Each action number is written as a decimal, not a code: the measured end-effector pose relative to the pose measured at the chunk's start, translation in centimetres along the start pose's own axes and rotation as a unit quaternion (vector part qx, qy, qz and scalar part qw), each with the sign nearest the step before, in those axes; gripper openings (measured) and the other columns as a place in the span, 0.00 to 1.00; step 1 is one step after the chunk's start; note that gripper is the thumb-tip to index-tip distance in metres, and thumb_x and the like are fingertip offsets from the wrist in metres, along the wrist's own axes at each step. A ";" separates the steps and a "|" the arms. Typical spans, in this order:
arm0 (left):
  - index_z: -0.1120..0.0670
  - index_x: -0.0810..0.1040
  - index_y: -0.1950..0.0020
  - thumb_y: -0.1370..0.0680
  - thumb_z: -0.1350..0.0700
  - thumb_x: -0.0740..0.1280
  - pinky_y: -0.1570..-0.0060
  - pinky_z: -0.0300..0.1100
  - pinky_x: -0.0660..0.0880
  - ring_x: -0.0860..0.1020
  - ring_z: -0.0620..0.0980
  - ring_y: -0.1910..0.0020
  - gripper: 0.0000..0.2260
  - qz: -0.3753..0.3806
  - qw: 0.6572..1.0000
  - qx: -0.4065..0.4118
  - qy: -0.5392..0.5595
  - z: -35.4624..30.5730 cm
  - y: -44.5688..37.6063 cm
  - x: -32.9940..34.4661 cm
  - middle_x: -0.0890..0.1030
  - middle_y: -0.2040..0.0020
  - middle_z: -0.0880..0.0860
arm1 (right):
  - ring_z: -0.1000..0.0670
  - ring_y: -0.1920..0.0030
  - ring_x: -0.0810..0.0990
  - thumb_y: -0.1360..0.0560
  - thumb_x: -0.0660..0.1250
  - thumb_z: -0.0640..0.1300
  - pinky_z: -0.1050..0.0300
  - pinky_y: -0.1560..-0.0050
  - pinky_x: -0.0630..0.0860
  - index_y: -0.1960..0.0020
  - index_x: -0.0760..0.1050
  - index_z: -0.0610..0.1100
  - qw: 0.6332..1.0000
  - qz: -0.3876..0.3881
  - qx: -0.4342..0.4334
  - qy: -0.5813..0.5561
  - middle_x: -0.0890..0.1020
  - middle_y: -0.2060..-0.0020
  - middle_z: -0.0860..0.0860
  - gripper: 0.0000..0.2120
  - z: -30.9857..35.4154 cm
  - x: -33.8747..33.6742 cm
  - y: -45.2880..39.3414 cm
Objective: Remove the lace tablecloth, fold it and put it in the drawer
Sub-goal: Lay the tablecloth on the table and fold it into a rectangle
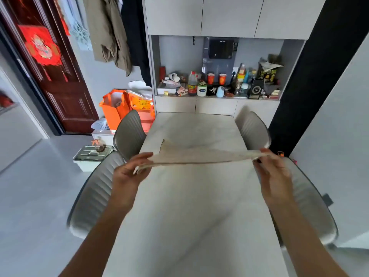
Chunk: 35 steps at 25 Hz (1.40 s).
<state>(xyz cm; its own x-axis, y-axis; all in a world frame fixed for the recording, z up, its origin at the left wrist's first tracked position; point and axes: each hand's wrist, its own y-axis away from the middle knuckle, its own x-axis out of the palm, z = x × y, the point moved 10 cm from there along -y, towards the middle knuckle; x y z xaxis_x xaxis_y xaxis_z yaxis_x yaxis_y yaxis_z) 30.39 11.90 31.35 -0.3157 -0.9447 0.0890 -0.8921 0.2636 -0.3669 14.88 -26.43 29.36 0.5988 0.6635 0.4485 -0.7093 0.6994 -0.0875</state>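
Note:
The lace tablecloth (196, 155) is a pale beige cloth with a scalloped edge, folded into a long flat strip and stretched above the middle of the marble table (191, 206). My left hand (128, 172) grips its left end, fingers curled round the folded layers. My right hand (273, 168) pinches the right end at the table's right edge. The cloth's far left corner pokes up toward the back. No drawer is plainly open in view.
Four grey chairs (95, 194) flank the table, two per side. Behind it a grey cabinet has a shelf crowded with bottles and red cups (210, 78), with closed fronts (215, 105) below. Orange bags (113, 108) and a bin stand at left by a red door.

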 end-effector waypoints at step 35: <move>0.50 0.79 0.43 0.25 0.55 0.70 0.47 0.44 0.77 0.81 0.51 0.52 0.11 0.032 0.785 -0.478 -0.393 30.9 13.6 -9.4 0.84 0.49 0.51 | 0.45 0.42 0.80 0.26 0.69 0.41 0.55 0.46 0.74 0.37 0.76 0.44 0.732 0.079 0.320 0.597 0.82 0.41 0.46 0.17 -34.7 -8.9 5.0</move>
<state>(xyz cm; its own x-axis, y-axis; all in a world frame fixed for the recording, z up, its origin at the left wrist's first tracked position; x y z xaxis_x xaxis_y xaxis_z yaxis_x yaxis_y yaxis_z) 31.22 18.33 -3.09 -0.4078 -0.6533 -0.6378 -0.8358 -0.0141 0.5489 18.91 -19.65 -5.92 0.1175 0.7491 -0.6519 -0.6056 0.5743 0.5508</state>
